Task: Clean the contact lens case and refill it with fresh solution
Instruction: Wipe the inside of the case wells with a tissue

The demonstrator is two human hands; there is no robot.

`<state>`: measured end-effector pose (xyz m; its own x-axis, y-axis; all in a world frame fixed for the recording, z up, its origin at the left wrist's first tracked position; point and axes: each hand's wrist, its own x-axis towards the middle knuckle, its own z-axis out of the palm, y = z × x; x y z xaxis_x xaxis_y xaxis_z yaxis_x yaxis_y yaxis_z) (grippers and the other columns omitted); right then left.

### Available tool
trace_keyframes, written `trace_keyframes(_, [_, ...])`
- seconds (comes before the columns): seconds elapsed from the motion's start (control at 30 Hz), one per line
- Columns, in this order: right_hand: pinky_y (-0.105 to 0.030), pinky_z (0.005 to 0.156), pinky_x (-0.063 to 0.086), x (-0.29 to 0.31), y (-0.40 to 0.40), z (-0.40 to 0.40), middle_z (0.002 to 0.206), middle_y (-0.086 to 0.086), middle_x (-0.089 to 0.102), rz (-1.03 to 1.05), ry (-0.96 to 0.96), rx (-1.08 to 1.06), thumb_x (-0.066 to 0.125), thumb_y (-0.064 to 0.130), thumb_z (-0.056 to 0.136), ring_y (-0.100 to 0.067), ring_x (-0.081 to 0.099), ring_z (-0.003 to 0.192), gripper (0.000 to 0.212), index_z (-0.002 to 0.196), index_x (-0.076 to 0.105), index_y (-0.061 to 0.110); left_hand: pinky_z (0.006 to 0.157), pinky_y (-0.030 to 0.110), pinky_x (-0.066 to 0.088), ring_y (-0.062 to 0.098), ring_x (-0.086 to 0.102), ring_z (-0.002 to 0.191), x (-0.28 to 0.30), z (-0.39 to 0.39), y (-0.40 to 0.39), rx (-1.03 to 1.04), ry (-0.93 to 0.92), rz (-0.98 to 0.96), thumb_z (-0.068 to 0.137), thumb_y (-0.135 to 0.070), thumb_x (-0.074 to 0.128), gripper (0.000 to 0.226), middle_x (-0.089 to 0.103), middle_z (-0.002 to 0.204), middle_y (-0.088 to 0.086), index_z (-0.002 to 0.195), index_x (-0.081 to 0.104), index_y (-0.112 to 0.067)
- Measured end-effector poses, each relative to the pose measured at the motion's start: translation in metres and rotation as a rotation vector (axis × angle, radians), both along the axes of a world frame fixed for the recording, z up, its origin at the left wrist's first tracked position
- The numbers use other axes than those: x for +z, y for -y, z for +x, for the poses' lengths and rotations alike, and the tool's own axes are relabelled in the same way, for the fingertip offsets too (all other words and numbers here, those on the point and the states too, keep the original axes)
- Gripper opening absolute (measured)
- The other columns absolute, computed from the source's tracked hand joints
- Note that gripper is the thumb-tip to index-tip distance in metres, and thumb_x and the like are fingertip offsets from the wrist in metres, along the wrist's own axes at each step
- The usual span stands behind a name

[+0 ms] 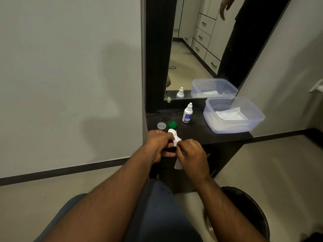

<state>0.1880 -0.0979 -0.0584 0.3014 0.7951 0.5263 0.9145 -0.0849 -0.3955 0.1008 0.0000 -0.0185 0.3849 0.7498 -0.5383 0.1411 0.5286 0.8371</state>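
Note:
Over the front edge of the dark shelf [197,135], my left hand [158,144] pinches the white contact lens case [173,134]. My right hand [191,153] presses a small white tissue [178,141] against the case's near end. Two loose caps lie on the shelf just beyond my hands: a clear one [161,126] and a green one [172,124]. Further back stands the white solution bottle [187,113] with a blue label, upright and capped.
A clear plastic tub [251,117] holding white tissues sits at the shelf's right end. A mirror [192,49] rises behind the shelf and reflects the bottle and tub. A dark waste bin [248,206] stands on the floor at lower right. My knees are below.

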Motion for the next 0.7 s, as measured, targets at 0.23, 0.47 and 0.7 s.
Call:
trace_keyframes(0.23, [-0.032,0.065,0.046,0.004,-0.001,0.003,0.074,-0.008,0.062,0.049,-0.099,-0.013,0.066,0.006,0.078,-0.024,0.058,0.070,0.004,0.079,0.070,0.007,0.062,0.048,0.060,0.020,0.071,0.069,0.001,-0.002,0.001,-0.027,-0.001,-0.006,0.086,0.000,0.061,0.011,0.071,0.092,0.016,0.092,0.057,-0.008])
trace_keyframes(0.47, [-0.029,0.072,0.047,0.013,-0.002,0.011,0.086,-0.005,0.062,-0.005,-0.132,0.113,0.065,0.008,0.081,-0.019,0.057,0.082,0.008,0.088,0.069,0.009,0.069,0.052,0.060,0.018,0.069,0.071,0.004,-0.005,0.000,-0.069,0.003,-0.001,0.088,-0.001,0.059,0.009,0.069,0.089,0.012,0.087,0.056,-0.010])
trace_keyframes(0.7, [-0.031,0.074,0.049,0.019,-0.001,0.025,0.090,-0.007,0.062,-0.048,-0.039,0.197,0.064,0.003,0.081,-0.021,0.058,0.084,0.015,0.094,0.069,0.007,0.071,0.054,0.059,0.021,0.073,0.081,0.004,-0.007,-0.003,-0.093,0.017,-0.028,0.089,-0.002,0.059,0.009,0.072,0.099,0.014,0.088,0.056,-0.010])
